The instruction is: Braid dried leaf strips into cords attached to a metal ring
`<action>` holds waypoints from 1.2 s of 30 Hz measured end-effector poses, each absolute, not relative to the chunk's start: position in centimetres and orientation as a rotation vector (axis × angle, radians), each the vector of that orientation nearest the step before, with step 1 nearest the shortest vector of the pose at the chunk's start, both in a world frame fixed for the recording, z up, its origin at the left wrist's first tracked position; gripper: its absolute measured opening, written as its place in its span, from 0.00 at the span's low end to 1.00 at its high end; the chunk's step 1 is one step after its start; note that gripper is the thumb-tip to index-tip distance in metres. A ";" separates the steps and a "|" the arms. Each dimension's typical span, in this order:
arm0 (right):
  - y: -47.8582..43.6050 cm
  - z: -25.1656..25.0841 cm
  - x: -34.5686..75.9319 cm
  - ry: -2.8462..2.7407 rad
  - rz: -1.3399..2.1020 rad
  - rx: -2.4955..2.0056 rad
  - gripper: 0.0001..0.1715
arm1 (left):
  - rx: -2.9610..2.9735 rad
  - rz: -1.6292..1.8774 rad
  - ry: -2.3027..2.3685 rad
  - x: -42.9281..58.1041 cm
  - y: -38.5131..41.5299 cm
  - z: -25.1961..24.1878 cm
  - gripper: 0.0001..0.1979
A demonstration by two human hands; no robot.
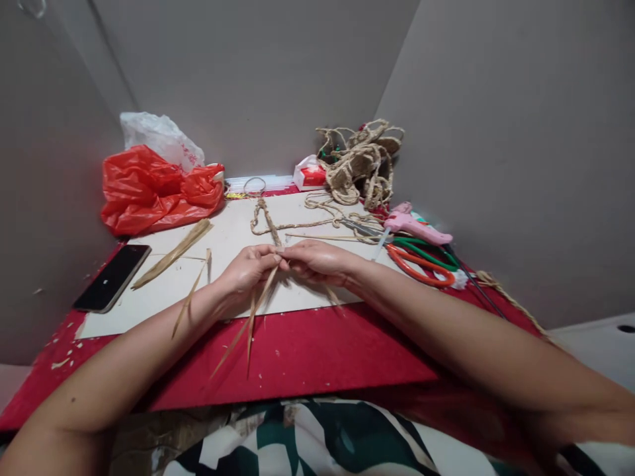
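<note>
Both hands meet over a white board, pinching one end of a braided straw cord. My left hand is closed on it from the left, with thumb and finger together. From the other side my right hand grips the same spot, its fingers partly hidden. Loose straw strands hang down from between the hands toward the table's front edge. Beyond the fingers the finished braid runs away from me and bends into a loop on the board.
A phone, a flat straw bundle and a red plastic bag lie left. To the right are a pink glue gun, orange-handled scissors and a heap of braided cord. Grey walls stand behind the red table.
</note>
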State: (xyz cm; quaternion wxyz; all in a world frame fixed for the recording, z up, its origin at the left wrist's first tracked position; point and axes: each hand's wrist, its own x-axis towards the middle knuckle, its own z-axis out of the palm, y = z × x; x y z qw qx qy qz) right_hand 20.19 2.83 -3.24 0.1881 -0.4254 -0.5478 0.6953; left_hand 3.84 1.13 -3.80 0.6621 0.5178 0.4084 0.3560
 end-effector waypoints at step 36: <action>0.9 -4.5 19.3 -1.020 2.089 -1.099 0.05 | 2.608 -0.147 1.244 5.3 -4.4 -1.0 0.14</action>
